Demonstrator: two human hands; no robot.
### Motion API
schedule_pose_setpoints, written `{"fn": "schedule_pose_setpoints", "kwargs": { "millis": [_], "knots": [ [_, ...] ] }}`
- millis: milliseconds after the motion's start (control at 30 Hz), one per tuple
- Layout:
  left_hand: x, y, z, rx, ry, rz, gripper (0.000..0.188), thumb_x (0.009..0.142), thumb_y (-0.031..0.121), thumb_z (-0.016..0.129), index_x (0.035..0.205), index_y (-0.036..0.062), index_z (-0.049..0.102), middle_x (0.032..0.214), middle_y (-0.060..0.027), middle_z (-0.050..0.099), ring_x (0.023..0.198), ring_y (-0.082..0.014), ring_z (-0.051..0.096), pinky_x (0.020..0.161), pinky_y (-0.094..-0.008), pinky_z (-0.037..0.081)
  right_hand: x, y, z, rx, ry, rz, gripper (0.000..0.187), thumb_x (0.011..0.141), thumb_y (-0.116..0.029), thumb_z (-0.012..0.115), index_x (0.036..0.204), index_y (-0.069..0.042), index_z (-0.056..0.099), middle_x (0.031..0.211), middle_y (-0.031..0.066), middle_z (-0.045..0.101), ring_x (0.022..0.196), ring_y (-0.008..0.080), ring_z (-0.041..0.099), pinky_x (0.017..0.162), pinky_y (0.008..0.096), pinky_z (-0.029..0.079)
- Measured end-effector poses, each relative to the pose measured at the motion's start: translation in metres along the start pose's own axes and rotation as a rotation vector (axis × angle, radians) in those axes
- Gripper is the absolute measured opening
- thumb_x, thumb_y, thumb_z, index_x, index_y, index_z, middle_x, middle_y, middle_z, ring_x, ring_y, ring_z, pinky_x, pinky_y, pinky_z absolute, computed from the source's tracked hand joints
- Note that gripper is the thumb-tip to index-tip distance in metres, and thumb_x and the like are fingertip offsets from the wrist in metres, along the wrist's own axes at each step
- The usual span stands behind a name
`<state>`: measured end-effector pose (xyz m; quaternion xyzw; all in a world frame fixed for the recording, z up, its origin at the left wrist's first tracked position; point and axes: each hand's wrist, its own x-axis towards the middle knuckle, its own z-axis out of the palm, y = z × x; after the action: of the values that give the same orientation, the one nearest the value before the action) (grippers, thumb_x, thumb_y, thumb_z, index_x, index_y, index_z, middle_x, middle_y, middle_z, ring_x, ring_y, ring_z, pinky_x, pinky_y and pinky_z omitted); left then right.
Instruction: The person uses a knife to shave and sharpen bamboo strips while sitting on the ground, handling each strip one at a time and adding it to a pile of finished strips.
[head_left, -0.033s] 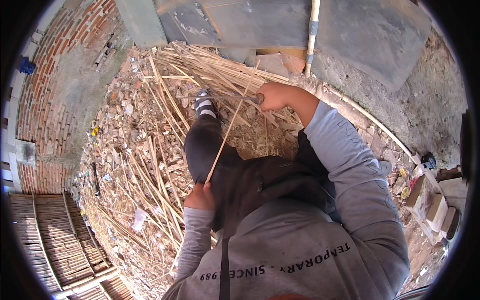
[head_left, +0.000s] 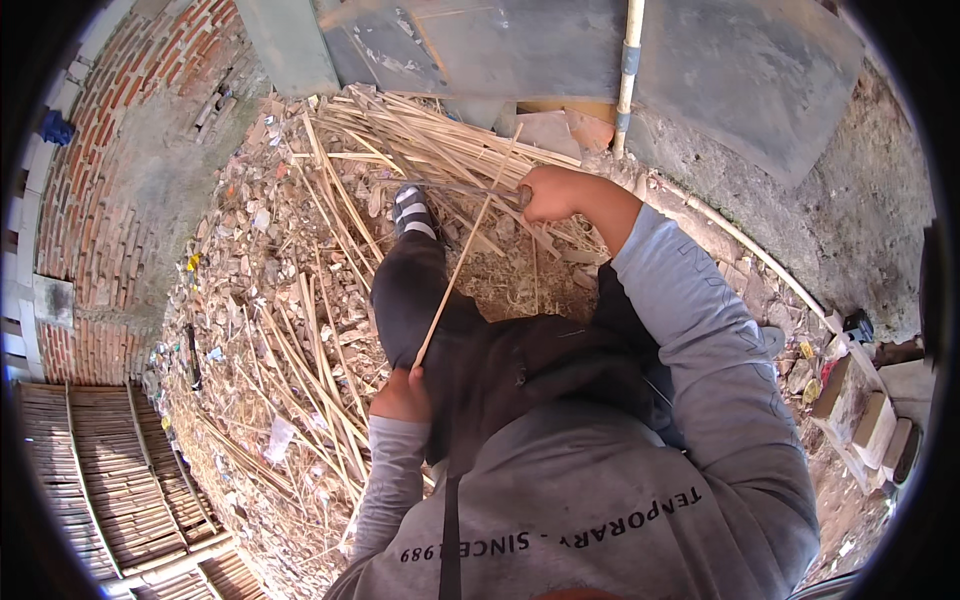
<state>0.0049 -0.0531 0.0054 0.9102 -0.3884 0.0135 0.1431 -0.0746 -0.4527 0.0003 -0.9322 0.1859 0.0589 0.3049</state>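
Note:
My left hand [head_left: 402, 394] is closed round the lower end of a thin bamboo strip [head_left: 456, 268], close to my left thigh. The strip slants up and away to the right, its far end over the pile of strips. Farther forward, my right hand [head_left: 550, 194] grips the handle of a long, narrow-bladed knife [head_left: 450, 187]. Its blade points left and crosses the strip near the strip's upper part. Whether blade and strip touch, I cannot tell. Beneath them lies a heap of split bamboo strips [head_left: 430, 130].
More loose bamboo strips [head_left: 305, 360] lie on the rubble to my left. My sandalled left foot [head_left: 412, 210] rests by the heap. Grey panels [head_left: 520, 50] and a white pipe [head_left: 628, 80] stand ahead. A brick wall [head_left: 100, 200] is at left, a slatted bamboo panel [head_left: 110, 470] at lower left.
The knife blade has tilted slightly, its tip a little farther away from me. My left hand and the strip have barely moved.

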Motion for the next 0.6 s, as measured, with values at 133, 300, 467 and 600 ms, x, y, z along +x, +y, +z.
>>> {"fn": "schedule_pose_setpoints", "kwargs": {
  "millis": [133, 300, 467, 600],
  "knots": [
    [-0.001, -0.001, -0.003, 0.02, -0.076, -0.059, 0.033, 0.096, 0.032, 0.048, 0.08, 0.0043, 0.056, 0.065, -0.025, 0.059, 0.063, -0.0457, 0.059, 0.056, -0.0535, 0.045, -0.006, -0.014, -0.002, 0.023, 0.026, -0.027, 0.033, 0.068, -0.025, 0.069, 0.093, -0.004, 0.068, 0.086, 0.0174, 0.067, 0.082, 0.0339, 0.064, 0.071, 0.0443, 0.05],
    [-0.001, 0.006, -0.009, 0.034, -0.143, -0.1, 0.033, 0.095, 0.033, 0.048, 0.083, 0.0039, 0.057, 0.068, -0.0259, 0.061, 0.067, -0.0459, 0.061, 0.06, -0.0533, 0.047, -0.017, -0.034, -0.009, -0.112, -0.174, -0.024, 0.039, 0.069, -0.025, 0.068, 0.099, -0.001, 0.067, 0.089, 0.0194, 0.068, 0.087, 0.033, 0.065, 0.076, 0.0424, 0.05],
    [-0.002, 0.005, -0.004, 0.01, 0.022, 0.018, 0.033, 0.095, 0.031, 0.052, 0.074, 0.0061, 0.053, 0.058, -0.0219, 0.055, 0.054, -0.0439, 0.056, 0.047, -0.0523, 0.041, -0.003, -0.003, -0.002, 0.002, -0.027, 0.072, 0.035, 0.067, -0.023, 0.067, 0.095, 0.0, 0.067, 0.088, 0.0191, 0.067, 0.086, 0.0336, 0.065, 0.076, 0.0431, 0.05],
    [-0.001, 0.006, -0.008, 0.055, -0.138, -0.091, 0.034, 0.095, 0.035, 0.049, 0.084, 0.0029, 0.056, 0.068, -0.026, 0.061, 0.067, -0.0465, 0.061, 0.06, -0.0552, 0.047, -0.003, -0.009, -0.003, -0.051, -0.038, 0.073, 0.038, 0.067, -0.022, 0.067, 0.099, -0.001, 0.067, 0.088, 0.0188, 0.068, 0.087, 0.0338, 0.065, 0.076, 0.043, 0.05]
  ]
}}
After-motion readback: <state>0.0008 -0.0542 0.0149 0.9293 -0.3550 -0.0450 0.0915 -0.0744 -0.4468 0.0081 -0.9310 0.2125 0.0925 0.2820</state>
